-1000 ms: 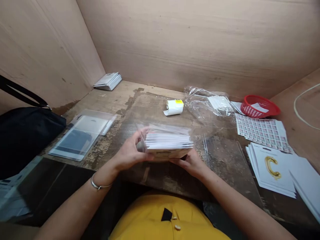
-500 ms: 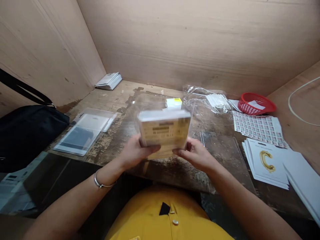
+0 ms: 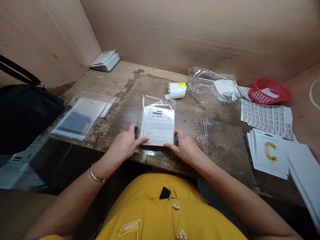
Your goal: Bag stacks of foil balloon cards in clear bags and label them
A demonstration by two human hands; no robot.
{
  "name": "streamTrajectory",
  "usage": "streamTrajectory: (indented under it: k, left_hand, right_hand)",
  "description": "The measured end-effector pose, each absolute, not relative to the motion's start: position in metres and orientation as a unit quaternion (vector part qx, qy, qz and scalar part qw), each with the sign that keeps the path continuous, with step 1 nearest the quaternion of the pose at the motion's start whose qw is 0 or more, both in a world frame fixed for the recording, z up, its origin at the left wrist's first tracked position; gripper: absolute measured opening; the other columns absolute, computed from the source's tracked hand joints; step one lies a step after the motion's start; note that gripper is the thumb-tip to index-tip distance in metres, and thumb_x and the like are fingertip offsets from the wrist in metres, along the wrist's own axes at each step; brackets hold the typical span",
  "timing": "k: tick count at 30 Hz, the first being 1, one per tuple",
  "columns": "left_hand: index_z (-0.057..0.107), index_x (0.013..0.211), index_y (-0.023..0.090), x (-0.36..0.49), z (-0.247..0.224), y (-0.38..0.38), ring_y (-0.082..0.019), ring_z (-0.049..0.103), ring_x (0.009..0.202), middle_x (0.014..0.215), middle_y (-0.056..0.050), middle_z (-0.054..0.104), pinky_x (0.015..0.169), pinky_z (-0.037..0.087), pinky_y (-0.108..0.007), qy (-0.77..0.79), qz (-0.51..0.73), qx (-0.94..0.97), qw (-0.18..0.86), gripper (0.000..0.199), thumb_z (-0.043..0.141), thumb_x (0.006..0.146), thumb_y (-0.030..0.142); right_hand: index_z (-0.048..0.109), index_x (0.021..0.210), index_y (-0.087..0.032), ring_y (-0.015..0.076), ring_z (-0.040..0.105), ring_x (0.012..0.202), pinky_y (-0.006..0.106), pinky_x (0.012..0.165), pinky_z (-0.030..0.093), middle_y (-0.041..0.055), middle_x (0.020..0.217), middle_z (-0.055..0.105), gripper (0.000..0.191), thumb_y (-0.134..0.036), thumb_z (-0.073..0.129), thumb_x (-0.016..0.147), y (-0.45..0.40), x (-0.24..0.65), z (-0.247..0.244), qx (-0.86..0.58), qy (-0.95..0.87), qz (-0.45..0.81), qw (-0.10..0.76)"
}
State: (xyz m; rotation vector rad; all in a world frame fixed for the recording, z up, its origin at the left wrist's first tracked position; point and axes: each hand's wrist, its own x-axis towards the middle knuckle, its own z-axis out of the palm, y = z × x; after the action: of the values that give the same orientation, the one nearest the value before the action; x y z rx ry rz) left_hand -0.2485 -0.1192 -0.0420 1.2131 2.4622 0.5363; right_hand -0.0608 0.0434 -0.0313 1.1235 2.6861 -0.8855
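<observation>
A clear plastic bag holding a stack of white printed cards lies flat on the worn wooden table, its printed label facing up. My left hand presses against its left side, fingers reaching over the edge. My right hand does the same on the right side, with its fingertips on the bag's lower corner. The bag's lower edge is partly hidden behind my fingers.
At the back stand a white label roll and a crumpled plastic bag with white strips. To the right are a red basket, a printed sheet and cards with a gold letter C. A black bag sits left.
The bagged stack has gone from being held up in the air to lying flat on the table, label side up. Both hands have dropped with it to the table.
</observation>
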Motion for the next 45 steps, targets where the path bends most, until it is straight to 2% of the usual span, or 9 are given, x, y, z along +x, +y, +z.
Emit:
streamTrajectory:
  k: [2,5,8,11,19,23,32,39,45]
  left_hand:
    - [0.047,0.131,0.008,-0.235,-0.042,-0.133,-0.031,0.067,0.088,0.095,-0.017,0.070,0.075,0.052,-0.041,0.856,0.177,0.486,0.001,0.064,0.054,0.088,0.055]
    - [0.053,0.125,0.014,-0.200,-0.052,-0.146,-0.025,0.063,0.107,0.111,-0.013,0.069,0.094,0.048,-0.038,0.673,0.218,0.695,-0.129,0.035,0.050,0.095,0.030]
    - [0.050,0.131,0.007,-0.170,-0.071,-0.144,-0.026,0.051,0.128,0.132,-0.016,0.059,0.108,0.037,-0.040,0.610,0.168,0.771,-0.080,0.040,0.044,0.097,0.028]
    - [0.043,0.137,0.002,-0.159,-0.088,-0.138,-0.031,0.041,0.136,0.142,-0.021,0.049,0.112,0.032,-0.046,0.663,0.132,0.736,-0.028,0.059,0.046,0.096,0.044]
    - [0.052,0.129,0.002,-0.163,-0.098,-0.131,-0.032,0.050,0.128,0.133,-0.022,0.056,0.110,0.037,-0.045,0.650,0.185,0.737,-0.036,0.055,0.054,0.091,0.041]
    - [0.052,0.129,0.001,-0.162,-0.099,-0.129,-0.032,0.051,0.127,0.133,-0.022,0.057,0.110,0.037,-0.044,0.652,0.200,0.731,-0.042,0.055,0.054,0.091,0.041]
    - [0.055,0.125,0.004,-0.165,-0.088,-0.126,-0.032,0.055,0.120,0.125,-0.020,0.062,0.107,0.038,-0.043,0.668,0.224,0.709,-0.013,0.061,0.059,0.086,0.051]
    - [0.050,0.133,0.002,-0.168,-0.088,-0.122,-0.038,0.043,0.132,0.137,-0.025,0.051,0.112,0.029,-0.053,0.728,0.187,0.660,-0.014,0.075,0.052,0.086,0.061]
    - [0.049,0.134,0.002,-0.166,-0.090,-0.120,-0.040,0.040,0.135,0.141,-0.026,0.047,0.111,0.032,-0.049,0.727,0.165,0.666,-0.006,0.077,0.051,0.086,0.062]
  right_hand:
    - [0.052,0.115,-0.011,0.0325,0.064,0.078,0.041,0.066,0.048,0.0147,0.082,0.066,0.055,-0.059,0.053,0.087,0.038,-0.059,-0.028,0.375,0.906,-0.184,0.069]
    - [0.055,0.113,-0.010,0.0338,0.062,0.088,0.043,0.074,0.049,0.0185,0.095,0.065,0.055,-0.058,0.057,0.086,0.037,-0.059,-0.019,0.302,0.949,-0.078,-0.036]
    - [0.059,0.112,-0.012,0.0315,0.054,0.108,0.042,0.091,0.046,0.0189,0.119,0.060,0.039,-0.041,0.064,0.087,0.043,-0.067,-0.012,0.074,0.989,-0.037,-0.122]
    - [0.063,0.097,-0.013,0.0248,0.057,0.095,0.035,0.084,0.048,0.0133,0.110,0.065,0.017,-0.026,0.066,0.086,0.049,-0.084,-0.013,-0.059,0.996,-0.035,-0.051]
    - [0.061,0.098,-0.014,0.0224,0.056,0.084,0.032,0.071,0.043,0.0125,0.110,0.065,0.011,-0.017,0.054,0.091,0.035,-0.110,-0.024,-0.044,0.998,0.054,-0.005]
    - [0.055,0.118,-0.009,0.0287,0.051,0.099,0.037,0.080,0.042,0.0190,0.128,0.056,0.037,-0.025,0.063,0.086,0.036,-0.113,-0.024,0.012,0.996,0.073,-0.051]
    - [0.059,0.110,-0.011,0.0284,0.054,0.093,0.038,0.076,0.045,0.0180,0.122,0.059,0.028,-0.027,0.062,0.087,0.034,-0.135,-0.027,0.026,0.995,0.086,-0.034]
    - [0.064,0.108,-0.007,0.0255,0.057,0.107,0.037,0.096,0.046,0.0195,0.118,0.064,0.025,-0.007,0.045,0.091,0.036,-0.117,-0.046,-0.053,0.992,0.040,-0.106]
    - [0.066,0.091,-0.016,0.0259,0.055,0.089,0.036,0.074,0.044,0.0139,0.106,0.065,0.014,-0.017,0.052,0.091,0.039,-0.140,-0.032,0.049,0.992,0.062,-0.099]
